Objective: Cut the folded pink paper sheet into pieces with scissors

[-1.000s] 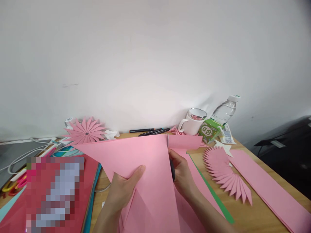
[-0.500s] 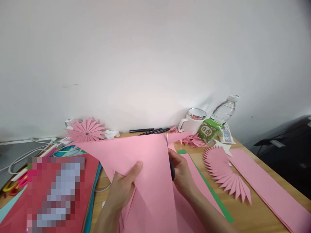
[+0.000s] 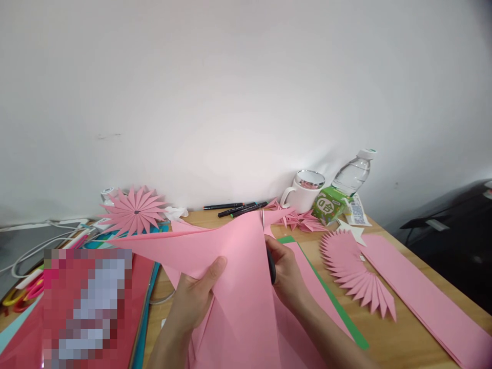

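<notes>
A large sheet of pink paper (image 3: 242, 302) is held up in front of me by my left hand (image 3: 196, 294), thumb on top and fingers hidden beneath. My right hand (image 3: 286, 274) is closed on scissors (image 3: 272, 265) with black handles. One scissor blade shows upright at the paper's far edge, near its right side. Beyond the blade, a narrow pink point of paper sticks out to the right. More pink paper lies under my right forearm, over a green sheet (image 3: 348, 328).
A pleated pink rosette (image 3: 134, 211) stands at back left. Several pens (image 3: 242, 208), a white mug (image 3: 305, 195), a green box (image 3: 328, 205) and a bottle (image 3: 353, 174) line the wall. At right lie a pleated fan (image 3: 357, 271) and pink strips (image 3: 426, 292); a red folder (image 3: 140, 277) is at left.
The far left part of the pink sheet has bent and dipped, uncovering more table behind it. Both hands and the scissors stay almost where they were.
</notes>
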`<state>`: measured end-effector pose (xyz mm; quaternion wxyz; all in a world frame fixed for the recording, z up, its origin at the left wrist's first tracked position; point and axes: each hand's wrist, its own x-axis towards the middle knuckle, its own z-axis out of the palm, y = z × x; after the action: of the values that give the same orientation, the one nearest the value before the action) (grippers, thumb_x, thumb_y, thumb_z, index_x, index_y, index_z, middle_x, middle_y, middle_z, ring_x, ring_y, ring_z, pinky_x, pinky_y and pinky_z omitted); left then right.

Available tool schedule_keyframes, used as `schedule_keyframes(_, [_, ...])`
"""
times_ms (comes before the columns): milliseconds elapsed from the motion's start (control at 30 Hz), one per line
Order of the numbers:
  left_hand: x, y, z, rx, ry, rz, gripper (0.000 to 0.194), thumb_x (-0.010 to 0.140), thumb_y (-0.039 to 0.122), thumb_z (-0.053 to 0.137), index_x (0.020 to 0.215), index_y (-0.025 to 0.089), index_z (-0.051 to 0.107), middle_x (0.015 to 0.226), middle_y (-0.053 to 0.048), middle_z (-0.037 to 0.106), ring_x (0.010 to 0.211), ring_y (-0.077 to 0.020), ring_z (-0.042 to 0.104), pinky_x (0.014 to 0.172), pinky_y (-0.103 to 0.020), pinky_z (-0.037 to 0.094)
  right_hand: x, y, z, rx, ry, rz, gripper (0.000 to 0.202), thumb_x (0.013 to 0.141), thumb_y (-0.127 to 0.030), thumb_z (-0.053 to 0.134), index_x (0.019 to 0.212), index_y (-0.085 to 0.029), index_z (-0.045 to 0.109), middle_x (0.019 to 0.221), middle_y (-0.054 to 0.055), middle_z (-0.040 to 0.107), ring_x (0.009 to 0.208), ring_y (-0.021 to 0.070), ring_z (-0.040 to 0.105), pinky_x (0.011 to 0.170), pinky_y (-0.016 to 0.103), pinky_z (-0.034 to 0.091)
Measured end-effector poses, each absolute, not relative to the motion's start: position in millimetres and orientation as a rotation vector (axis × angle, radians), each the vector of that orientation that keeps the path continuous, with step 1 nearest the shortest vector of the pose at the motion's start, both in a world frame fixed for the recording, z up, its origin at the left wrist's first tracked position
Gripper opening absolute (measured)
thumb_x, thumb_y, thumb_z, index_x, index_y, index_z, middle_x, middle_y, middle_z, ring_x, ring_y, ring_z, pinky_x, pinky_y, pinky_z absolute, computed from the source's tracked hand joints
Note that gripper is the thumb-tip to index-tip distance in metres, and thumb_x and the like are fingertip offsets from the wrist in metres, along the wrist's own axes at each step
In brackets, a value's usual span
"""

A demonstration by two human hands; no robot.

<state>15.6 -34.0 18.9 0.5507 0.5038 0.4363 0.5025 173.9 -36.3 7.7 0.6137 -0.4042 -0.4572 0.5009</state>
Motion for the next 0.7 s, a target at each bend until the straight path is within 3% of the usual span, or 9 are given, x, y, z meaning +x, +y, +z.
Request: schedule_keyframes(700, [18.6, -34.3, 19.2, 1.214, 1.011, 1.268, 0.040, 0.076, 0.026, 0.059, 0.114, 0.015, 0.057, 0.102, -0.008, 0.067, 0.107, -0.0222, 0.055, 0.091, -0.034, 0.044, 173.4, -36.4, 7.9, -0.937, -1.067, 1.113, 0.027, 0.059, -0.007, 0.062, 0.082, -0.019, 0.070, 0.068, -0.003, 0.064, 0.062, 0.0124, 0.054, 0.054, 0.020, 0.041])
